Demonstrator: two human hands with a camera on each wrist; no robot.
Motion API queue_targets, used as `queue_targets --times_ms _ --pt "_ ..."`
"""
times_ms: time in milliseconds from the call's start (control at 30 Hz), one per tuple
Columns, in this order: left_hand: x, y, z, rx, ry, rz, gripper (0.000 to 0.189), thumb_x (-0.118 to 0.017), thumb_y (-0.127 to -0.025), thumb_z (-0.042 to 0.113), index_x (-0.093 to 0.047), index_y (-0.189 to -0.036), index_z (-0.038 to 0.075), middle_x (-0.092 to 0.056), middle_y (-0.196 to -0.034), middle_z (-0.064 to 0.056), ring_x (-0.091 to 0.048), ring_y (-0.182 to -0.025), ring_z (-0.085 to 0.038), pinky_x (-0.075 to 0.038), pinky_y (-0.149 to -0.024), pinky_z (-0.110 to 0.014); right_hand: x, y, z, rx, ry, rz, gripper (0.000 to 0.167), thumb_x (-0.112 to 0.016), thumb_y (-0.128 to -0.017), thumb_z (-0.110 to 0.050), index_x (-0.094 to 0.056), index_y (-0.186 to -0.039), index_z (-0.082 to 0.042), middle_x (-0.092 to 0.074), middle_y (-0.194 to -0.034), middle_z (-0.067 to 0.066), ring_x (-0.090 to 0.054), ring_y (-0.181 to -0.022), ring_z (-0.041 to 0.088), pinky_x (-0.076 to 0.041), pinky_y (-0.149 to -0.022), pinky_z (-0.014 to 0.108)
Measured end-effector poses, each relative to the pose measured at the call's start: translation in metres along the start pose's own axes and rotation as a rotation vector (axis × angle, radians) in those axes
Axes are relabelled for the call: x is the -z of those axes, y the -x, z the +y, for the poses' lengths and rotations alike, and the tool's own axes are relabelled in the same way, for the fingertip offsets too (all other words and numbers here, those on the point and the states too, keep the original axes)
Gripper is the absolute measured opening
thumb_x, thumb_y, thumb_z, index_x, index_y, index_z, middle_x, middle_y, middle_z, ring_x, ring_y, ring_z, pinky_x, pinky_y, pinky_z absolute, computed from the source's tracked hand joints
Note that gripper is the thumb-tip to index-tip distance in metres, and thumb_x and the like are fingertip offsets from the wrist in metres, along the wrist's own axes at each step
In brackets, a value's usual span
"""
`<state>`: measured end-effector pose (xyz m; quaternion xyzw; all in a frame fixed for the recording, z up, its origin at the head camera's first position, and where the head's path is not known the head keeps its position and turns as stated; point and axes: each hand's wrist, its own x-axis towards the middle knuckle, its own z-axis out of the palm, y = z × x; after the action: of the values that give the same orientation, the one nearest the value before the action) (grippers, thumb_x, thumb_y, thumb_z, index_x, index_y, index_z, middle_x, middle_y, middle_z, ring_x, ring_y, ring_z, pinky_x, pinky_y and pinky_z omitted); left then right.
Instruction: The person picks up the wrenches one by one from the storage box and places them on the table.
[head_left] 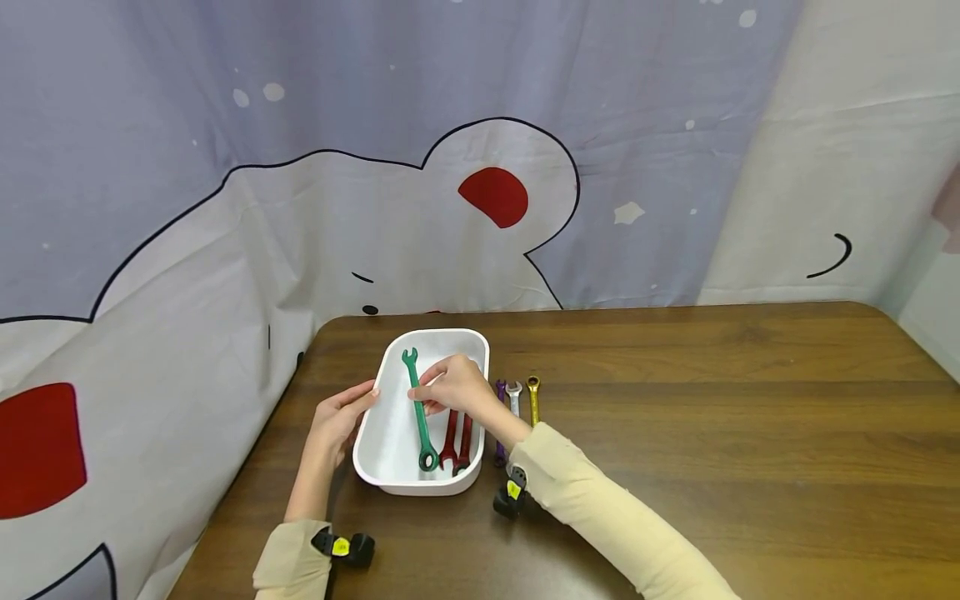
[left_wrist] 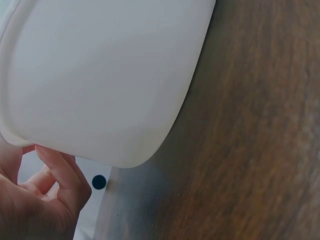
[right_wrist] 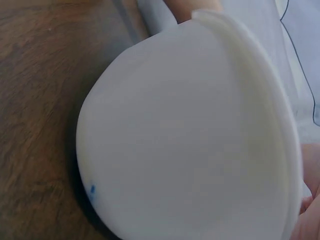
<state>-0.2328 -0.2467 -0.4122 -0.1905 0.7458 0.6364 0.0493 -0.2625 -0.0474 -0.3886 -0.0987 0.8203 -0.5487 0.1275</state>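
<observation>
The right hand (head_left: 459,387) reaches over the white tray (head_left: 411,489) and pinches the green wrench (head_left: 422,425) by its shaft, thumb and fingers narrowed on it; the wrench lies lengthwise within the left half of the tray, open end far, ring end near, though I cannot tell whether it touches the floor of the tray; the left hand (head_left: 335,423) holds the tray's left rim, its thumb at the edge and its other fingers bent against the outer side; two red wrenches (head_left: 450,437) lie side by side in the near right part of the tray, partly hidden by the right hand; just beyond the tray's right wall, on the brown table (head_left: 712,442), a purple wrench (head_left: 500,390), a silver wrench (head_left: 513,400) and a yellow wrench (head_left: 534,404) lie in a row from left to right, partly covered by the right arm; a patterned curtain (head_left: 637,125) hangs behind the table's far edge.
</observation>
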Motion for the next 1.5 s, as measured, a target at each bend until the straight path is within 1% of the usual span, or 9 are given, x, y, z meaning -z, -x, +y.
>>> queue_targets --times_ms 200,400,500,667,867,1033,1233,1400,1500 --pt "0.001 0.0 -0.001 -0.001 0.008 -0.007 0.052 -0.066 -0.091 0.026 -0.053 -0.137 0.006 -0.067 -0.105 0.0 -0.064 -0.079 -0.004 -0.055 -0.066 -0.026 0.003 0.004 -0.004 0.011 -0.014 -0.008 0.019 -0.08 -0.078 -0.021 -0.072 -0.084 -0.005 -0.069 -0.06 0.007 -0.071 -0.063 0.027 -0.058 -0.066 0.04" --pt "0.001 0.0 -0.001 0.001 0.009 -0.008 0.054 -0.068 -0.09 0.027 -0.053 -0.137 0.006 -0.067 -0.099 0.005 -0.063 -0.077 -0.003 -0.055 -0.066 -0.026 0.008 0.008 -0.003 0.016 -0.01 -0.021 0.019 -0.079 -0.079 -0.02 -0.071 -0.084 -0.005 -0.068 -0.059 0.005 -0.071 -0.065 0.028 -0.058 -0.068 0.042" --pt "0.001 0.0 -0.001 0.0 0.011 -0.007 0.054 -0.068 -0.09 0.027 -0.053 -0.137 0.006 -0.067 -0.097 0.006 -0.063 -0.077 -0.003 -0.055 -0.066 -0.025 0.01 0.009 -0.003 0.01 -0.03 -0.026 0.02 -0.079 -0.078 -0.02 -0.07 -0.085 -0.004 -0.066 -0.058 0.004 -0.07 -0.059 0.025 -0.058 -0.068 0.042" --pt "0.0 0.0 -0.001 -0.001 0.004 -0.004 0.053 -0.067 -0.09 0.028 -0.053 -0.137 0.006 -0.066 -0.1 0.005 -0.062 -0.077 -0.003 -0.054 -0.067 -0.025 0.015 0.011 -0.002 0.011 -0.092 -0.03 0.02 -0.079 -0.078 -0.015 -0.069 -0.086 0.0 -0.066 -0.059 0.004 -0.062 -0.047 0.01 -0.058 -0.068 0.044" --pt "0.001 0.001 -0.001 -0.001 0.017 -0.009 0.052 -0.067 -0.091 0.026 -0.053 -0.137 0.006 -0.067 -0.096 0.007 -0.062 -0.077 -0.002 -0.054 -0.066 -0.025 0.021 0.015 -0.003 0.017 -0.112 -0.034 0.02 -0.079 -0.079 -0.014 -0.068 -0.087 0.001 -0.068 -0.062 0.005 -0.062 -0.048 0.009 -0.058 -0.069 0.045" --pt "0.001 0.0 -0.001 -0.003 0.015 -0.015 0.053 -0.067 -0.091 0.027 -0.052 -0.137 0.006 -0.066 -0.095 0.008 -0.063 -0.077 -0.002 -0.055 -0.067 -0.025 0.022 0.018 -0.007 0.036 -0.112 -0.036 0.019 -0.079 -0.078 -0.013 -0.068 -0.086 0.001 -0.066 -0.06 0.004 -0.06 -0.046 0.007 -0.058 -0.068 0.044" --pt "0.002 0.001 0.0 -0.014 0.005 -0.017 0.054 -0.067 -0.09 0.028 -0.052 -0.137 0.006 -0.065 -0.089 0.011 -0.062 -0.076 -0.002 -0.054 -0.066 -0.024 0.026 0.021 -0.01 0.035 -0.092 -0.035 0.02 -0.079 -0.078 -0.014 -0.068 -0.087 0.001 -0.065 -0.059 0.003 -0.061 -0.046 0.008 -0.058 -0.065 0.041" --pt "0.002 0.001 -0.001 -0.01 0.005 -0.023 0.056 -0.068 -0.09 0.029 -0.052 -0.138 0.006 -0.066 -0.087 0.012 -0.062 -0.075 -0.002 -0.055 -0.065 -0.025 0.031 0.023 -0.009 0.04 -0.058 -0.015 0.02 -0.08 -0.078 -0.016 -0.069 -0.087 -0.001 -0.066 -0.061 0.003 -0.063 -0.049 0.01 -0.057 -0.057 0.029" --pt "0.002 0.001 -0.001 -0.011 0.008 -0.023 0.055 -0.068 -0.09 0.028 -0.052 -0.138 0.006 -0.066 -0.088 0.011 -0.062 -0.075 -0.003 -0.055 -0.065 -0.025 0.034 0.024 -0.007 0.043 -0.064 -0.014 0.02 -0.079 -0.078 -0.015 -0.069 -0.087 0.0 -0.066 -0.062 0.002 -0.063 -0.049 0.01 -0.058 -0.058 0.031"
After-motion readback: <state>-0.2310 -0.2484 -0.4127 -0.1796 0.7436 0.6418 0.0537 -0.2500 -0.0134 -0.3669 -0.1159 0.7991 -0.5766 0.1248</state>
